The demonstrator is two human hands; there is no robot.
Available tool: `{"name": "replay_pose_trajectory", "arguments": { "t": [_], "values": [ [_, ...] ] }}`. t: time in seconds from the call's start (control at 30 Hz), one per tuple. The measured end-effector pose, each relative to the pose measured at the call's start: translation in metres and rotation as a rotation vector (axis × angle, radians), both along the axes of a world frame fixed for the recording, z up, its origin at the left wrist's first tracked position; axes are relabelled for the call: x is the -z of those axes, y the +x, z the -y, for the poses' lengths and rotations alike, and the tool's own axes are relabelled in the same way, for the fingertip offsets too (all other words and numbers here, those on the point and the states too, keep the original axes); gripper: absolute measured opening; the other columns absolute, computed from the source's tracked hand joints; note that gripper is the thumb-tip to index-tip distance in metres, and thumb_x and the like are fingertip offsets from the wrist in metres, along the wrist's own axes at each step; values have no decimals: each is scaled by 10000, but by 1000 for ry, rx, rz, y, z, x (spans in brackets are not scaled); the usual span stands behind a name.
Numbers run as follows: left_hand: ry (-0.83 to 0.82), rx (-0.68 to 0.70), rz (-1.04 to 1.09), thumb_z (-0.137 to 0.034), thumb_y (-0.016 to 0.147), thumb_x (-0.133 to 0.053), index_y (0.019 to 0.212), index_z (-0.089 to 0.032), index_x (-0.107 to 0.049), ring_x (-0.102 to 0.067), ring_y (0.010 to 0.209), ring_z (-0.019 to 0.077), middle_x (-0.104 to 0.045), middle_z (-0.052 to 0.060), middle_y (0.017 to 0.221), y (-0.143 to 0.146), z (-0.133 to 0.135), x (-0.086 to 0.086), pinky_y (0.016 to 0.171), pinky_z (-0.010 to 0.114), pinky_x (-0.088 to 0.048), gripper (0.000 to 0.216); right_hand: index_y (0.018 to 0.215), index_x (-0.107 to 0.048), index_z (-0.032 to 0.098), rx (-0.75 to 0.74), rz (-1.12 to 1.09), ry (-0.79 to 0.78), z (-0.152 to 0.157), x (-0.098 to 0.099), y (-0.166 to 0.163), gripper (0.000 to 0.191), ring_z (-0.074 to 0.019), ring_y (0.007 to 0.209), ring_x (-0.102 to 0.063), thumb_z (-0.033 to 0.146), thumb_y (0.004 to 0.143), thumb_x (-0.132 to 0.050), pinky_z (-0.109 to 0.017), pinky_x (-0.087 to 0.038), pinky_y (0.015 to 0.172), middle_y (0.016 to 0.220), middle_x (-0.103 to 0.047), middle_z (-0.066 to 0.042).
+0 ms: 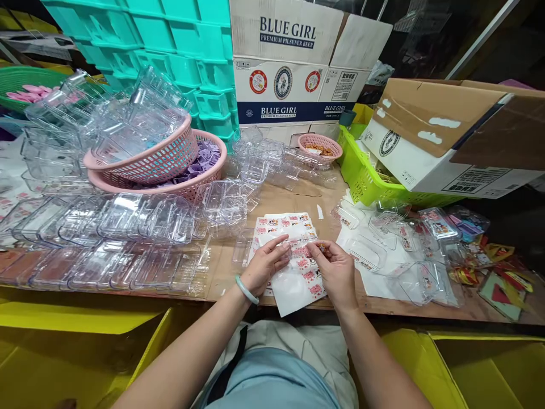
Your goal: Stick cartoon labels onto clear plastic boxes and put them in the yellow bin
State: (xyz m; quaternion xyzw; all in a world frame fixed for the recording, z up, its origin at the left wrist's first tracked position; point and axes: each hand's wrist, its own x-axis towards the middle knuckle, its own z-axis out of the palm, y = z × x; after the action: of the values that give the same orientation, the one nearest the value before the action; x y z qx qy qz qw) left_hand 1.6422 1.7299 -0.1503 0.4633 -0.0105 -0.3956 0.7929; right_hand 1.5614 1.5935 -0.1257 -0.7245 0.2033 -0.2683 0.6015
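My left hand (267, 264) and my right hand (334, 268) meet over a white sticker sheet (298, 281) at the front edge of the wooden table (221, 267). Between the pinched fingers of both hands sits a small clear plastic box (300, 245) with a red-and-white label on it. A pale green bangle (246, 289) circles my left wrist. Another sheet of printed stickers (284, 224) lies just behind the hands.
Rows of clear plastic boxes (106, 238) cover the table's left. Pink baskets (170, 165) hold more boxes and purple pieces. Labelled boxes (404, 244) lie at right beside a green basket (361, 176). Cardboard cartons (298, 62) and teal crates (170, 45) stand behind. Yellow bins (85, 352) sit below.
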Motion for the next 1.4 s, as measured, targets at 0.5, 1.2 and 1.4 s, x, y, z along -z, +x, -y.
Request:
{"name": "replay_pose_trajectory", "arguments": {
  "t": [0.5, 1.2, 1.4],
  "values": [
    [-45, -34, -12, -337, 716, -753, 1187, -219, -629, -595, 902, 116, -644, 60, 1086, -3, 1, 1, 854, 270, -457, 501, 777, -662, 179, 46, -12, -173, -10, 0, 5, 224, -135, 620, -572, 402, 799, -656, -246, -456, 604, 686, -645, 1],
    [98, -29, 315, -356, 687, -767, 1220, -160, -551, -610, 902, 169, -667, 60, 942, -16, 10, -20, 834, 288, -470, 608, 1383, -331, 266, 7, -115, -273, 34, -4, -11, 848, -241, 1086, -565, 423, 672, -766, -365, -513, 847, 1263, -534, -118],
    [-32, 54, 408, -330, 718, -742, 1272, -206, -516, -521, 1211, 255, -558, 115, 1312, -17, 7, -24, 1017, 386, -429, 611, 1257, -522, 263, -617, -249, -80, 67, -37, -12, 532, -216, 1058, -603, 427, 775, -673, -365, -503, 899, 1227, -591, -66]
  ]
}}
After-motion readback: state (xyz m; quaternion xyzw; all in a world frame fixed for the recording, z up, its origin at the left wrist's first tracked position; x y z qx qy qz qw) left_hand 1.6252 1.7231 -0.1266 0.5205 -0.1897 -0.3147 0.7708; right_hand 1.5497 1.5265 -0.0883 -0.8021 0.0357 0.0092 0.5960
